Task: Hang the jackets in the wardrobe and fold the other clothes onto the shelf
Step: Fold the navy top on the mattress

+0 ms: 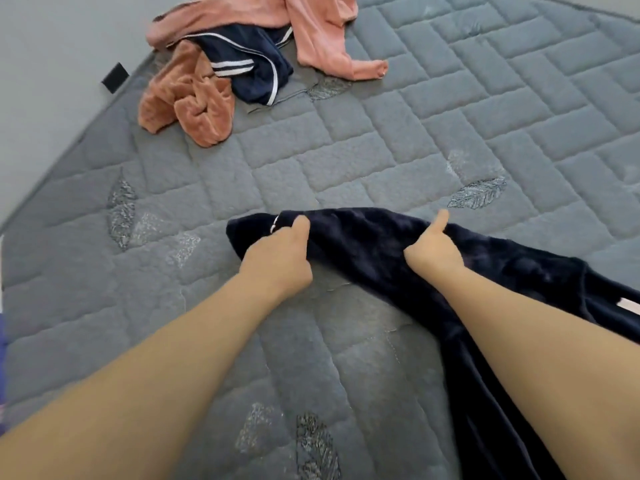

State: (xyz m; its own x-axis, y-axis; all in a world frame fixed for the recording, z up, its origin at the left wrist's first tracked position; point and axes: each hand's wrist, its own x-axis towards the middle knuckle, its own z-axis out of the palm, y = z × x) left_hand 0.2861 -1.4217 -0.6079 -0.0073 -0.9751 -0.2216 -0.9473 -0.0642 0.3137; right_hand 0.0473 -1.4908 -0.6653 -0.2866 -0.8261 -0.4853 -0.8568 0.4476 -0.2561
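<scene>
A dark navy fleece garment point(367, 244) lies on the grey quilted bed cover point(398, 140), trailing off toward the lower right. My left hand point(277, 258) grips its upper edge near a small white mark, thumb on top. My right hand point(433, 251) grips the same edge further right, thumb raised. The fingers of both hands are tucked under the fabric. A heap of other clothes lies at the far left: a pink top point(311, 26), an orange fleece piece point(187, 102) and a navy piece with white stripes point(252, 67).
The bed cover's left edge point(79, 133) runs diagonally beside a pale grey floor or wall. A small black tag point(115, 77) sits at that edge. A strip of purple cloth point(2, 348) shows at the far left border.
</scene>
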